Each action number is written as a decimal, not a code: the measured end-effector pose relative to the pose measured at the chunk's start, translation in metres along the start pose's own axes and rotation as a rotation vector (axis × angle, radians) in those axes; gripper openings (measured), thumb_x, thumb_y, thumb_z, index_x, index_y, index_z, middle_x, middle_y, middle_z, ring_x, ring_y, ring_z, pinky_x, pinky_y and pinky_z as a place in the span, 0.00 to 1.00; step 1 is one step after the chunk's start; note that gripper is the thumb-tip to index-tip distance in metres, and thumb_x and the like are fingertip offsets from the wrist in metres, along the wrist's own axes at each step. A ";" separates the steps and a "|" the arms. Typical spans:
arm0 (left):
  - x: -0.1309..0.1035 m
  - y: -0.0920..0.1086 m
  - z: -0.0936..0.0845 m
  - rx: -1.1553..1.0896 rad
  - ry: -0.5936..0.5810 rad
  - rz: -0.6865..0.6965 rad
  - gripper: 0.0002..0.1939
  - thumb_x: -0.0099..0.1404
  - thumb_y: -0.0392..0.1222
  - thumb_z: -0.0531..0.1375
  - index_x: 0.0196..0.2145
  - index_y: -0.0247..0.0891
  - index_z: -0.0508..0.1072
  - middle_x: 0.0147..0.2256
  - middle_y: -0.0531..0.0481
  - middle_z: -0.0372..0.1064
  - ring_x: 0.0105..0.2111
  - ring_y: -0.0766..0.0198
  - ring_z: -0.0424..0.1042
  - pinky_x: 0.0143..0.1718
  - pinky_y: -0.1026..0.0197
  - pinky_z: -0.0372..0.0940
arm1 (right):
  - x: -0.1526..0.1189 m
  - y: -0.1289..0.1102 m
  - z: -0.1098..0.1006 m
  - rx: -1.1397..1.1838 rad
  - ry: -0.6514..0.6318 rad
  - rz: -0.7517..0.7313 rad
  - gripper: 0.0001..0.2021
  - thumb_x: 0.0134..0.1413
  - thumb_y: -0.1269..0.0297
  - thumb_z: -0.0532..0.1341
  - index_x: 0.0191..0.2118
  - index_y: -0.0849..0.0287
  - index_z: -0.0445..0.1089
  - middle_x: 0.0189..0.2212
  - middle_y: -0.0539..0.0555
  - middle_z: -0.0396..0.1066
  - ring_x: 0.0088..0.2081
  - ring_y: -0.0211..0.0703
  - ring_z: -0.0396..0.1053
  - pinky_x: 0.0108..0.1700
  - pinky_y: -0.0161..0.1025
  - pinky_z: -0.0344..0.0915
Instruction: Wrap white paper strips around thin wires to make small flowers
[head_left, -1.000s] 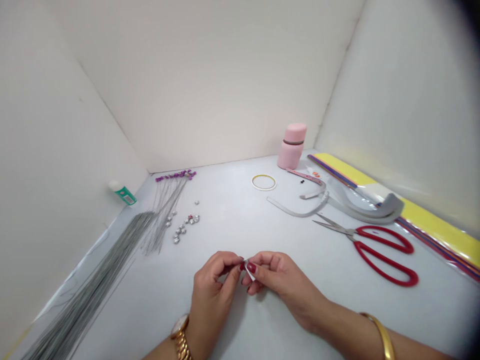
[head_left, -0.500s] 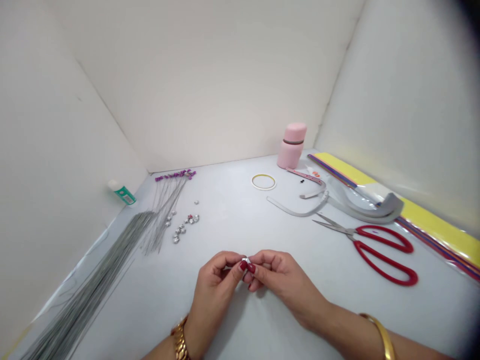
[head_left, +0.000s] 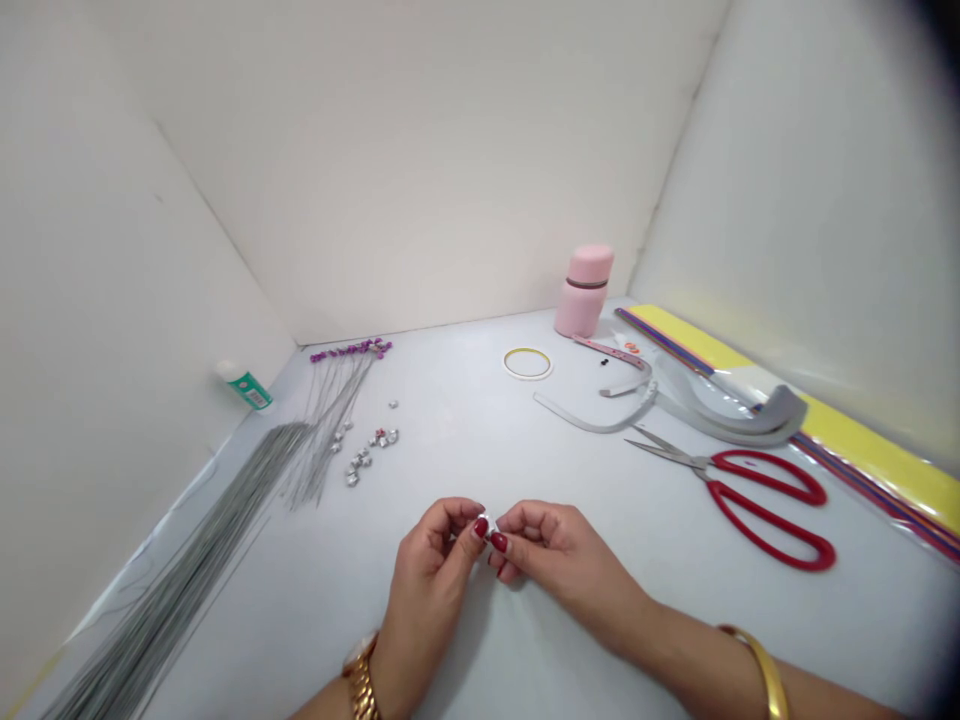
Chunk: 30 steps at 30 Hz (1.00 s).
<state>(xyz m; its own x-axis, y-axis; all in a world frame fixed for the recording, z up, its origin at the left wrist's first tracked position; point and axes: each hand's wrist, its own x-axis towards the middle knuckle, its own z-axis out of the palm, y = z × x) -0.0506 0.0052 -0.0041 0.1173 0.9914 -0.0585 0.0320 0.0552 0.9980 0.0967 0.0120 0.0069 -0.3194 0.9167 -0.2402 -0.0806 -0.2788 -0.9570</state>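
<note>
Between my fingertips is a small silver folded paper star (head_left: 489, 523), partly covered by the thumbs. My left hand (head_left: 439, 560) pinches its left side between thumb and forefinger. My right hand (head_left: 559, 555) pinches it from the right in the same way. Several similar silver stars (head_left: 360, 460) lie on the table left of my hands, one spot among them showing red. Farther left, thin wire stems with purple tips (head_left: 352, 351) lie beside a thick bundle of bare grey wires (head_left: 217, 540).
Red-handled scissors (head_left: 705, 463) lie open at the right, near curled silver strips (head_left: 600, 428). Behind them are a pink bottle (head_left: 585, 292), a roll of narrow tape (head_left: 528, 363) and packs of coloured sheets (head_left: 847, 440). A green-and-white glue tube (head_left: 247, 388) rests by the left wall.
My fingertips have shifted slightly apart, so more of the silver star shows between them. The things on the table have not moved.
</note>
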 end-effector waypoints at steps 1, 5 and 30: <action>0.000 -0.001 0.000 -0.004 0.014 0.000 0.09 0.60 0.43 0.55 0.35 0.35 0.67 0.27 0.50 0.69 0.28 0.65 0.68 0.30 0.64 0.63 | 0.000 0.000 0.000 -0.002 -0.004 -0.001 0.08 0.47 0.62 0.60 0.26 0.63 0.68 0.22 0.51 0.69 0.24 0.35 0.65 0.30 0.33 0.61; 0.000 -0.003 -0.001 0.005 0.001 -0.018 0.10 0.59 0.43 0.56 0.37 0.35 0.69 0.27 0.50 0.70 0.28 0.64 0.69 0.31 0.63 0.64 | 0.000 0.000 0.001 0.008 -0.026 -0.004 0.08 0.47 0.62 0.60 0.27 0.63 0.68 0.22 0.51 0.68 0.24 0.35 0.65 0.30 0.34 0.61; 0.001 -0.003 -0.003 0.096 0.070 -0.029 0.07 0.57 0.41 0.58 0.31 0.35 0.72 0.27 0.50 0.71 0.27 0.66 0.67 0.31 0.66 0.62 | 0.002 0.003 0.000 0.078 -0.087 0.065 0.07 0.47 0.64 0.60 0.28 0.64 0.67 0.23 0.52 0.70 0.22 0.34 0.66 0.30 0.34 0.61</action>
<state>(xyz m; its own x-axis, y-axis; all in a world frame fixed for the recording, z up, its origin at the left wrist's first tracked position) -0.0535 0.0063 -0.0068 0.0450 0.9956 -0.0821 0.1299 0.0757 0.9886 0.0960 0.0129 0.0041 -0.4071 0.8684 -0.2832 -0.1293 -0.3618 -0.9233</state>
